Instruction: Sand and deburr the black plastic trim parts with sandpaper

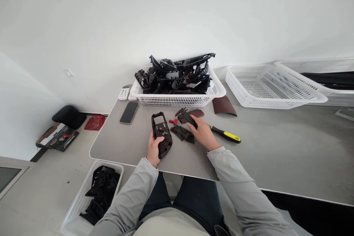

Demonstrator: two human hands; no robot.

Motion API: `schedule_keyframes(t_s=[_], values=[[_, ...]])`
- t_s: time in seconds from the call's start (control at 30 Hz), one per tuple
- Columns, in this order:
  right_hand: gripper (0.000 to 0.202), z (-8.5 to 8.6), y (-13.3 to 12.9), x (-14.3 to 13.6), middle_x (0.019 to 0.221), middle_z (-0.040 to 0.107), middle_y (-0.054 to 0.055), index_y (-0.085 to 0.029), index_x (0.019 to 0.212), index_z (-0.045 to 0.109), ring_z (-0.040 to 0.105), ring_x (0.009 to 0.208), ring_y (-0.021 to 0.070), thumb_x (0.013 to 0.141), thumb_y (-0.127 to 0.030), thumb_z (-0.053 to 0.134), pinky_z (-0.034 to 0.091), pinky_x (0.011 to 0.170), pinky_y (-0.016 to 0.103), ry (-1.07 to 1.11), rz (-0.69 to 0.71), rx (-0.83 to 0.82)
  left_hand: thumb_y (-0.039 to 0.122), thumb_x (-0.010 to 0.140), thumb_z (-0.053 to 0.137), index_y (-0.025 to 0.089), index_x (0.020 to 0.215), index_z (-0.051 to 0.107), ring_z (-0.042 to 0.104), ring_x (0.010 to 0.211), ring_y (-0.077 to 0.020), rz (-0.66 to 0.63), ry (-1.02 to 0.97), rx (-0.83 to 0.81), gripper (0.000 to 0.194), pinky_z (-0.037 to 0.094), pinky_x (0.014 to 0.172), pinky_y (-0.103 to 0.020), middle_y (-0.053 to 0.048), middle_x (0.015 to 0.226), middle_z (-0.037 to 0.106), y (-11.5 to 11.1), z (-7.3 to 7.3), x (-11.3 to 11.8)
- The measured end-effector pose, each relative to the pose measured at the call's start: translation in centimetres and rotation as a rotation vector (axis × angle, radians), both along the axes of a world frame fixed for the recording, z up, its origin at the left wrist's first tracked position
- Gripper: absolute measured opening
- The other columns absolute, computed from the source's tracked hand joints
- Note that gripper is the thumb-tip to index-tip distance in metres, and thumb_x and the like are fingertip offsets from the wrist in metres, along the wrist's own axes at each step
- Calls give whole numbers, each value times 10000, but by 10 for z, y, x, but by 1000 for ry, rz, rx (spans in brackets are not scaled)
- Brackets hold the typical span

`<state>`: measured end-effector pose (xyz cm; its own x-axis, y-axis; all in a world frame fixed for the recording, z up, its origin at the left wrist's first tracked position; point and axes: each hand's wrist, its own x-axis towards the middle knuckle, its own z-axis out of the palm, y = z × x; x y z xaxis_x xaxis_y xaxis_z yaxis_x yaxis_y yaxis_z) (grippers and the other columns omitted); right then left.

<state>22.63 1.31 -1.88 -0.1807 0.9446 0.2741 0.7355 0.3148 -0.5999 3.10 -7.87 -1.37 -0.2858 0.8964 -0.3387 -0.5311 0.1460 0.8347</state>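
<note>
My left hand [153, 150] grips a black plastic housing part [160, 129] by its lower end, thumb on its inner face. The part has a rectangular opening near the top. In my right hand [204, 133] is a black caliper [189, 118], jaws pointing to the upper left, held apart from the housing. Beneath and beside the caliper lie dark crumpled sandpaper pieces [181, 132] and a small red plastic piece [173, 121]. A tool with a yellow-and-black handle [231, 136] rests to the right, its other end hidden behind my right hand.
A white basket [177, 100] heaped with black plastic parts stands against the wall. Another white basket [249, 97] is to its right. A phone [129, 113] and brown sandpaper [224, 106] lie on the table [276, 147]. A bin [79, 199] of black parts stands at lower left.
</note>
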Motion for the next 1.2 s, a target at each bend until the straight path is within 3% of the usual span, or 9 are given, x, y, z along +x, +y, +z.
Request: schedule_keyframes(t_s=[0.17, 0.4, 0.6, 0.67, 0.8, 0.93, 1.0, 1.07, 1.2], values=[[429, -11, 2, 0, 1190, 632, 159, -136, 1247, 546, 590, 1086, 293, 852, -293, 484, 461, 918, 418, -60, 24, -67, 267, 560, 683, 194, 970, 553, 619, 673, -163, 5, -21, 8, 436, 480, 631, -294, -2, 798, 666, 0, 1, 0], [475, -19, 9, 9, 1126, 609, 169, -122, 1275, 515, 605, 1006, 301, 823, -258, 463, 484, 860, 428, -83, -126, -18, 257, 555, 683, 188, 961, 551, 616, 667, -154, 22, -14, 8, 432, 486, 622, -288, 1, 793, 661, 0, 0, 0], [485, -22, 13, 10, 1227, 518, 208, -95, 1258, 521, 484, 1188, 342, 786, -202, 484, 413, 973, 507, -80, -142, 105, 259, 547, 678, 187, 920, 545, 601, 624, -143, 26, -1, -6, 402, 478, 592, -274, 14, 734, 651, 1, 3, 1], [447, -19, 9, 6, 1214, 525, 194, -121, 1245, 535, 486, 1182, 334, 824, -261, 489, 405, 986, 511, -43, -89, 149, 261, 541, 681, 188, 919, 547, 608, 631, -148, 27, -6, -9, 408, 481, 600, -279, 11, 739, 654, 1, 3, 1], [441, -11, -4, -9, 1223, 546, 134, -199, 1255, 534, 526, 1148, 277, 857, -388, 518, 419, 998, 444, 11, 220, 111, 255, 543, 680, 188, 919, 548, 616, 645, -151, 27, -6, 5, 404, 482, 610, -279, 8, 755, 657, 1, 1, 1], [390, -10, -12, -20, 1168, 580, 124, -218, 1210, 578, 553, 1080, 279, 827, -283, 536, 435, 951, 449, -80, 359, 17, 246, 553, 672, 188, 944, 546, 616, 640, -148, 25, -10, 13, 414, 477, 601, -271, 9, 759, 658, 2, -1, 0], [350, -11, -11, -21, 1063, 612, 126, -195, 1144, 615, 574, 1000, 270, 822, -209, 479, 445, 912, 444, -11, 333, -21, 247, 548, 669, 186, 948, 546, 615, 628, -152, 23, -15, 1, 423, 474, 590, -272, 8, 743, 654, 1, 1, 0], [324, -13, -8, -21, 1016, 629, 107, -195, 1083, 632, 575, 972, 258, 802, -197, 470, 441, 902, 429, 195, 244, -79, 248, 543, 664, 185, 952, 548, 615, 622, -158, 15, -29, -3, 430, 472, 584, -277, 6, 737, 653, 0, 2, 0], [251, -13, -2, -22, 933, 647, 52, -205, 986, 622, 583, 878, 224, 799, -312, 494, 455, 835, 388, 514, 100, -192, 223, 538, 652, 191, 977, 566, 618, 647, -165, -55, -81, 30, 449, 470, 609, -287, 0, 775, 666, -2, 2, 1]])
